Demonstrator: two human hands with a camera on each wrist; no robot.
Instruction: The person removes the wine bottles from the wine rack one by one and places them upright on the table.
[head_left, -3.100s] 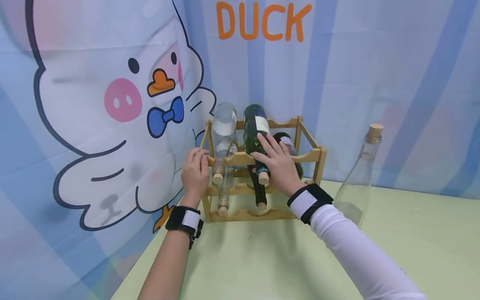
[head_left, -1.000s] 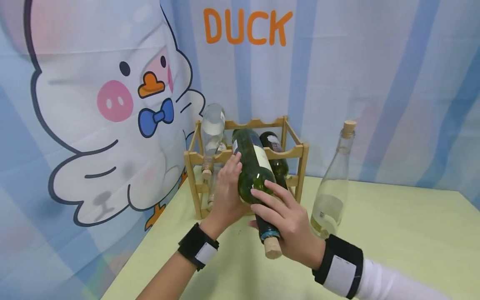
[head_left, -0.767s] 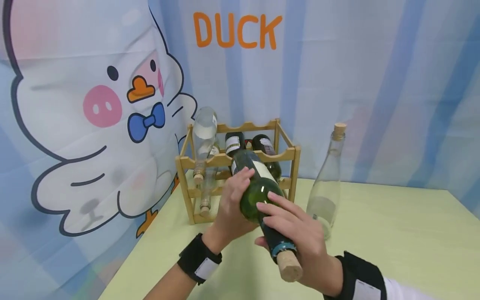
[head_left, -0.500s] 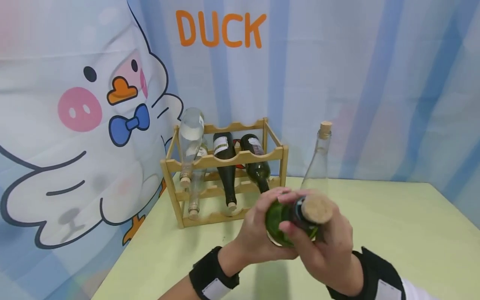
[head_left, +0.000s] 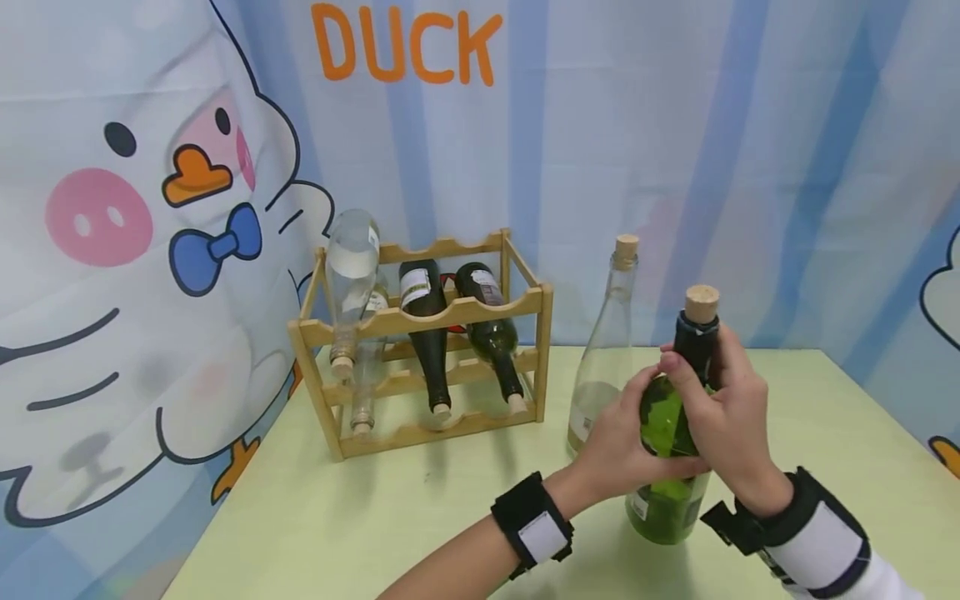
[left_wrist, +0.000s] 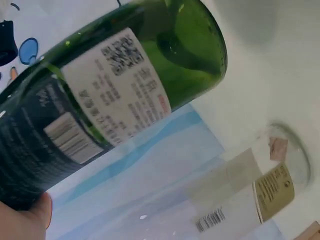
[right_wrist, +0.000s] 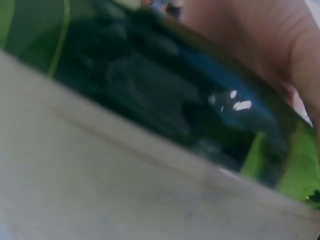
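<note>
A green wine bottle (head_left: 663,512) with a cork (head_left: 702,304) stands nearly upright at the right, close over the table. My left hand (head_left: 618,446) grips its body, the thumb across the front. Higher up, my right hand (head_left: 731,417) holds the shoulder and neck. In the left wrist view the bottle's printed label (left_wrist: 117,82) faces the camera and the left hand (left_wrist: 25,222) shows at the lower corner. The right wrist view is blurred; there the dark green glass (right_wrist: 150,85) lies against the right hand (right_wrist: 250,30).
Just left of the held bottle stands a clear corked bottle (head_left: 611,342). Farther left is a wooden wine rack (head_left: 480,312) with a clear bottle (head_left: 348,267) on its top tier and several bottles below. A duck-printed curtain (head_left: 465,167) hangs behind the pale table (head_left: 300,533).
The green bottle has come off the rack's top tier, moved right and turned from lying to upright. My left hand has left the rack's corner and now grips the bottle too.
</note>
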